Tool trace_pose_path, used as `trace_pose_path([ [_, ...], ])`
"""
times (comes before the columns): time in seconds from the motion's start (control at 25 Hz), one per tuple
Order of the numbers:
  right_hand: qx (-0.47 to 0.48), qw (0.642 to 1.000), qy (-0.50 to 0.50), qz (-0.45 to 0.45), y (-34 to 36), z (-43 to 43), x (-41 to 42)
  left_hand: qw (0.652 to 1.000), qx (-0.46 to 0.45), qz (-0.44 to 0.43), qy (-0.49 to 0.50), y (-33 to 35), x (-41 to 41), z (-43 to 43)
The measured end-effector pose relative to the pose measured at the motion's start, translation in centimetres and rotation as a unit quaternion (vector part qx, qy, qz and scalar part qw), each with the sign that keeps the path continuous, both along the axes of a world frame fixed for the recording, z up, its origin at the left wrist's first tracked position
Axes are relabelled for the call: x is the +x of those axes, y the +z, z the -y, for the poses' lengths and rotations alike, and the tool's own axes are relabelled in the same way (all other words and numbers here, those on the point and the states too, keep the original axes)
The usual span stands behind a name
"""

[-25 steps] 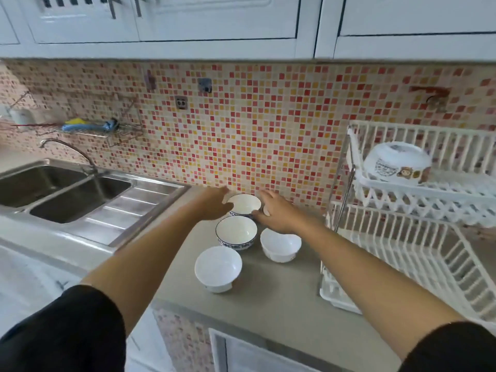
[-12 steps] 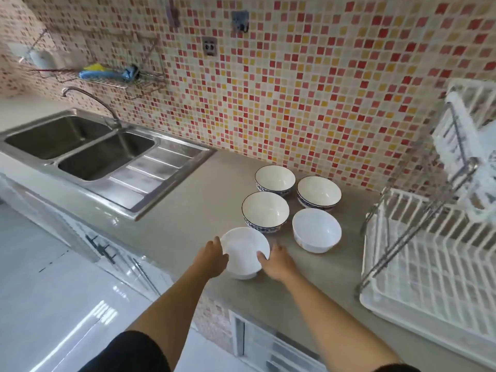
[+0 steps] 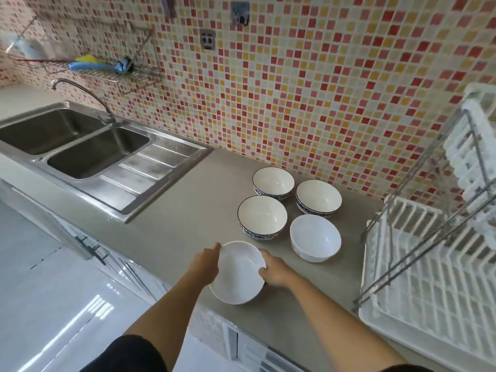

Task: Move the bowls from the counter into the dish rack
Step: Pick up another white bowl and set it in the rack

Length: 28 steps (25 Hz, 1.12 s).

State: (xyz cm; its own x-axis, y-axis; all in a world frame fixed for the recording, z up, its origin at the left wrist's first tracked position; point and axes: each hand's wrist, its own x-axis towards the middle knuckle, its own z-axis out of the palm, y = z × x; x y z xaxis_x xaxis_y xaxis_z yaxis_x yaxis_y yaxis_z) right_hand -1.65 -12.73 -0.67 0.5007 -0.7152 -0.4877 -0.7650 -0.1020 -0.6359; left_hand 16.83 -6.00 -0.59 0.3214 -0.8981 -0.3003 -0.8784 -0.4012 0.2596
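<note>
Both hands grip a plain white bowl (image 3: pixel 237 273) near the counter's front edge, lifted and tilted toward me. My left hand (image 3: pixel 205 264) grips its left rim and my right hand (image 3: pixel 275 269) its right rim. Behind it on the counter stand three blue-patterned bowls, one at the front left (image 3: pixel 261 217), one at the back left (image 3: pixel 273 183), one at the back right (image 3: pixel 318 197). Another plain white bowl (image 3: pixel 314 237) stands at the right. The white two-tier dish rack (image 3: pixel 429 296) stands on the right.
A steel double sink (image 3: pixel 88 154) with a drainboard and tap is set into the grey counter (image 3: pixel 188 224) at the left. A wire shelf (image 3: pixel 88 69) with brushes hangs on the mosaic wall. The counter's front edge runs just under the held bowl.
My hands left the back bowl and came to the front white bowl. Since half a second ago they have gripped it and raised it off the counter, tilted.
</note>
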Motion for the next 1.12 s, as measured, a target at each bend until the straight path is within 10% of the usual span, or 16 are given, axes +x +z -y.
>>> trace_pose_path([
  [0.4,-0.071,0.973,-0.135,0.173,7.1,-5.8,-2.8,0.933,-0.274,-0.232,0.021,6.9,-3.3,-4.0],
  [0.76,-0.245,0.897,-0.152,0.335,24.1,-9.6,-12.4,0.735,-0.355,-0.554,-0.164,22.0,-11.7,-3.8],
  [0.92,-0.314,0.86,-0.156,0.37,29.8,-10.1,-17.2,0.7,-0.388,-0.559,-0.217,28.1,-15.9,-2.7],
  [1.12,-0.393,0.833,-0.196,0.336,34.0,-7.5,-26.1,0.749,-0.393,-0.447,-0.29,33.1,-24.8,2.1],
])
